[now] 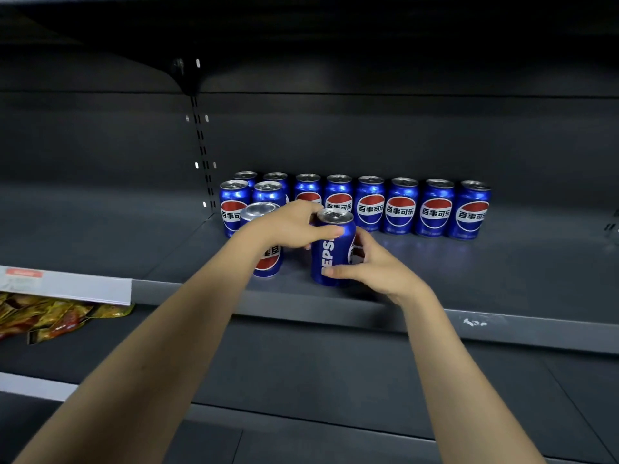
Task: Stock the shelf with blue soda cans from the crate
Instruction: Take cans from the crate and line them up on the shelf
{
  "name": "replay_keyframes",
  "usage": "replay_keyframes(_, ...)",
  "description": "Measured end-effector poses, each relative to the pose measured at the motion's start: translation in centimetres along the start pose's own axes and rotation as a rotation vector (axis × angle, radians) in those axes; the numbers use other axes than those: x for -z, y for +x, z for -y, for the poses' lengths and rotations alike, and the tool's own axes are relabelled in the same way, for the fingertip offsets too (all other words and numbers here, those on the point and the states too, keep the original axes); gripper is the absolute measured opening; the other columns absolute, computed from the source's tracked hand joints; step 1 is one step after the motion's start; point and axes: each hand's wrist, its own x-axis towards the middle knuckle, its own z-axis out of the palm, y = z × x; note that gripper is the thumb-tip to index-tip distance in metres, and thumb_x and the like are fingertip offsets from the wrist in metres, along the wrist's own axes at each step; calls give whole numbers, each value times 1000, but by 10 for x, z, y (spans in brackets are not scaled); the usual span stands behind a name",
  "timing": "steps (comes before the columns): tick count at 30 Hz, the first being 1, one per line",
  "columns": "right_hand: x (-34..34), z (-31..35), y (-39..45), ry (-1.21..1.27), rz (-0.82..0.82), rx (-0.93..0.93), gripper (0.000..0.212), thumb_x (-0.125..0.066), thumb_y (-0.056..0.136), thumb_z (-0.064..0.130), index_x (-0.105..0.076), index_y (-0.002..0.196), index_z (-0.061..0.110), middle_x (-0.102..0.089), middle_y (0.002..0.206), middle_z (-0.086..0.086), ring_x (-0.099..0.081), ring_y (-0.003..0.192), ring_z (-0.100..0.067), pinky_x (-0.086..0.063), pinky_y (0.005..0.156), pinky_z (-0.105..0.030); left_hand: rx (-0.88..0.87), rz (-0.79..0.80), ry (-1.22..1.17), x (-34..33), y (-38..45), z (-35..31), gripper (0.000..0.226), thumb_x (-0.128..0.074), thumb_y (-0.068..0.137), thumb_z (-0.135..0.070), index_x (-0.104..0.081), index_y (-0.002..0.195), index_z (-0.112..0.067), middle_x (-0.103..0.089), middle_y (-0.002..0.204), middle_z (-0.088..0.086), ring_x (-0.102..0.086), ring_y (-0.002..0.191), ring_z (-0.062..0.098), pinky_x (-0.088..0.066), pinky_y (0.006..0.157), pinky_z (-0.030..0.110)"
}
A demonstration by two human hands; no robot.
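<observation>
I have both hands on one Pepsi can [331, 252] upright near the shelf [502, 326] edge: left grip [294, 226] grasping its top, right grip [371, 266] grasping its base, before the row of cans [402, 209].

Both bare forearms reach from the lower frame toward its centre. The left hand [290, 226] curls its thumb and fingers [330, 233] high around something, while the right hand [375, 267] grips lower, thumb across the front.
</observation>
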Motion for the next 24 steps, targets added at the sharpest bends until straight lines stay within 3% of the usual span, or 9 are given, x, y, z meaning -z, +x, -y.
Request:
replay_keyframes(3, 2, 2, 6, 73, 56, -16, 101, -84, 65, 10, -27, 147, 23, -61, 125, 7, -59, 111, -4, -47, 99, -30, 49, 45, 6, 0, 1, 1, 64, -54, 91, -44, -27, 146, -25, -63, 114, -1, -60, 70, 14, -48, 71, 28)
replay_keyframes(8, 9, 5, 16, 191, 169, -39, 114, -83, 58, 9, -19, 150, 25, -60, 131, -1, -54, 123, -17, -36, 110, -42, 76, 78, -1, -1, 6, 6, 70, -50, 93, -44, -11, 150, -29, -69, 97, 2, -59, 70, 14, -47, 79, 30)
replay_keyframes(12, 14, 11, 20, 128, 224, -22, 83, -68, 71, -12, -39, 141, 22, -62, 126, -6, -56, 120, -21, -44, 103, -36, 47, 85, 11, -2, 10, 9, 72, -50, 94, -42, -10, 151, -27, -64, 112, 2, -68, 84, 17, -51, 82, 33)
replay_keyframes(14, 14, 12, 21, 102, 193, -23, 71, -64, 72, -19, -49, 130, 19, -66, 119, -7, -60, 115, -21, -49, 96, -33, -10, -12, 65, -3, 4, 6, 73, -55, 92, -39, -14, 150, -23, -60, 115, 3, -66, 93, 16, -48, 85, 29)
replay_keyframes(16, 13, 11, 25, 79, 100, -33, 66, -70, 68, -16, -52, 125, 14, -68, 114, -7, -62, 111, -22, -51, 93, -34, -129, -190, 193, -4, -3, 5, 76, -62, 86, -43, -25, 148, -21, -48, 138, 2, -55, 114, 20, -42, 95, 30)
replay_keyframes(18, 6, 12, 29, 42, 18, -22, 66, -77, 63, -9, -53, 121, 13, -70, 110, -6, -64, 107, -22, -51, 94, -38, -198, -348, 297, -5, -9, 11, 73, -65, 81, -50, -37, 142, -23, -43, 141, -4, -45, 123, 19, -38, 100, 33)
replay_keyframes(22, -13, 16, 35, -77, -110, 56, 49, -83, 63, 2, -58, 98, 25, -71, 99, 2, -66, 93, -11, -51, 83, -27, -129, -557, 453, -6, -15, 35, 68, -63, 79, -55, -46, 136, -23, -43, 139, -5, -28, 131, 19, -24, 103, 35)
replay_keyframes(24, -21, 16, 40, -128, -221, 46, 57, -89, 57, 18, -51, 100, 28, -65, 104, 6, -62, 95, -8, -50, 82, -26, -108, -665, 450, -7, -17, 48, 70, -64, 77, -56, -47, 135, -21, -40, 142, -3, -22, 134, 20, -21, 103, 34)
